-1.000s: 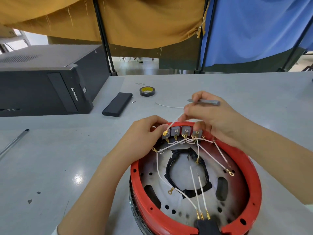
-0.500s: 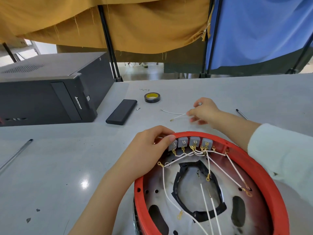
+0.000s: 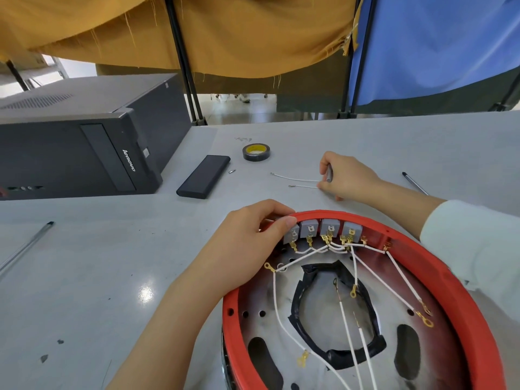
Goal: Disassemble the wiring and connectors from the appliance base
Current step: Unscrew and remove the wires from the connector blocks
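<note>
The appliance base (image 3: 337, 213), a round metal plate with a red rim, lies at the lower right. A row of grey connectors (image 3: 329, 229) sits inside its far rim, with white wires (image 3: 371, 271) ending in brass terminals fanning over the plate. My left hand (image 3: 253, 243) grips the rim, its fingertips on the leftmost connector. My right hand (image 3: 349, 178) rests on the table beyond the base and holds a grey metal tool (image 3: 329, 174). Its fingertips touch the ends of two loose white wires (image 3: 295, 178) lying on the table.
A black computer case (image 3: 84, 144) stands at the far left, with a flat black box (image 3: 204, 175) and a small screw (image 3: 232, 171) beside it. A roll of black tape (image 3: 256, 152) lies behind the wires. A pen (image 3: 25, 249) lies left, another pen (image 3: 415, 184) right.
My right hand left the connectors with a white wire and moved out to the table, laying it beside the other loose wire. My left hand stayed on the rim.
</note>
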A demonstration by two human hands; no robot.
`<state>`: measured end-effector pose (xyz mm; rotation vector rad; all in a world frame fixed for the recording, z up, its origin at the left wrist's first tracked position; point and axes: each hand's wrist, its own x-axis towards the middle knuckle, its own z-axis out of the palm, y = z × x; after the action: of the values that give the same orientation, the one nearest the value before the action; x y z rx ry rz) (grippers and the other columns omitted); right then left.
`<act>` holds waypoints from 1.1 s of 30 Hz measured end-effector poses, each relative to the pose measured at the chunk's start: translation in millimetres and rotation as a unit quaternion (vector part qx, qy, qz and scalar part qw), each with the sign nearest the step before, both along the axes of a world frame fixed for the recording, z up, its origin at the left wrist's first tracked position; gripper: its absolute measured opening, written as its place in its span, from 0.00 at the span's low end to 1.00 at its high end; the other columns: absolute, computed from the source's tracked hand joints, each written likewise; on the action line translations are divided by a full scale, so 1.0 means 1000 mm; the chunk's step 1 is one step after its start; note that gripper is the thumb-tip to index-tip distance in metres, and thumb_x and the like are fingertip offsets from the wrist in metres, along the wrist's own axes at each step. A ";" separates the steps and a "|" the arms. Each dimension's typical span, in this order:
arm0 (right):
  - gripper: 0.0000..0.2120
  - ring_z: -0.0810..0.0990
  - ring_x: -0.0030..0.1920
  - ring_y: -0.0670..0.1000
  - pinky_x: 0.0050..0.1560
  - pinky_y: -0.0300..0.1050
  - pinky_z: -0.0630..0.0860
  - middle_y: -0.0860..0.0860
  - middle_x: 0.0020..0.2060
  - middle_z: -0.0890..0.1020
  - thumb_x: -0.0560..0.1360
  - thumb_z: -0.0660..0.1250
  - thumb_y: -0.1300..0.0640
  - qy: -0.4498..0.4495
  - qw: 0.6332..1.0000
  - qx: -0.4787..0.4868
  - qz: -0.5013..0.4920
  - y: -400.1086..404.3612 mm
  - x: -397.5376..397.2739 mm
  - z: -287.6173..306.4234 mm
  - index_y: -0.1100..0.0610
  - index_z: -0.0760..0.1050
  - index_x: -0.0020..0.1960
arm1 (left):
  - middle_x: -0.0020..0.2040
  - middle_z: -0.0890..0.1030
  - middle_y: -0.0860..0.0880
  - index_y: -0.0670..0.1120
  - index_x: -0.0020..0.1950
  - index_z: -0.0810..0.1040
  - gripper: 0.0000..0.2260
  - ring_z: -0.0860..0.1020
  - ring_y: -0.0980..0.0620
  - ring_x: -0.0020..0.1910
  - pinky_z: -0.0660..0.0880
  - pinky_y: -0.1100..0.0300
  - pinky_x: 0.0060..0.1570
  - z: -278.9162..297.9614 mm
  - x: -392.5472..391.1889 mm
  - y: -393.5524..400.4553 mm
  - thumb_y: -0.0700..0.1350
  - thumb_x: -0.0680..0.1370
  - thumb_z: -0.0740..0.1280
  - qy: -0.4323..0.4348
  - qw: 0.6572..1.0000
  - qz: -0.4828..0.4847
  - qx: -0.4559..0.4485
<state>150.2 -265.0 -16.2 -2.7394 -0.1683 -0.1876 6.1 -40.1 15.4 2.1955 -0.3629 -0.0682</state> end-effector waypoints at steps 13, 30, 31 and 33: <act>0.12 0.78 0.31 0.42 0.35 0.42 0.74 0.47 0.40 0.80 0.79 0.58 0.43 -0.006 0.990 0.117 0.080 0.024 -0.039 0.040 0.52 0.71 0.49 | 0.49 0.81 0.61 0.58 0.53 0.79 0.07 0.77 0.65 0.48 0.73 0.65 0.51 0.000 0.000 0.000 0.53 0.79 0.61 -0.018 1.000 -0.004 0.020; 0.29 0.68 0.20 0.43 0.25 0.30 0.65 0.49 0.18 0.70 0.80 0.53 0.43 -0.021 0.926 0.358 0.119 0.044 -0.143 0.049 0.57 0.82 0.33 | 0.48 0.78 0.58 0.57 0.59 0.74 0.13 0.75 0.62 0.44 0.68 0.68 0.40 0.015 0.011 0.011 0.59 0.78 0.60 -0.013 0.987 -0.002 0.158; 0.28 0.68 0.20 0.43 0.25 0.29 0.65 0.49 0.18 0.70 0.81 0.53 0.45 -0.021 0.925 0.362 0.116 0.044 -0.143 0.049 0.59 0.81 0.34 | 0.48 0.78 0.57 0.57 0.61 0.72 0.16 0.75 0.59 0.46 0.69 0.64 0.42 0.016 0.011 0.006 0.61 0.77 0.59 -0.012 0.983 -0.004 0.183; 0.23 0.67 0.19 0.45 0.24 0.32 0.65 0.51 0.18 0.70 0.81 0.55 0.48 -0.032 0.913 0.393 0.103 0.043 -0.144 0.050 0.61 0.75 0.36 | 0.53 0.76 0.52 0.54 0.63 0.72 0.19 0.75 0.52 0.53 0.70 0.58 0.52 0.013 0.011 -0.007 0.61 0.77 0.59 -0.035 0.974 -0.015 0.221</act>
<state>6.4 -221.6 33.9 -1.8991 -0.3177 -0.2253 16.9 -46.7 28.5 2.6386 -0.4540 -0.0970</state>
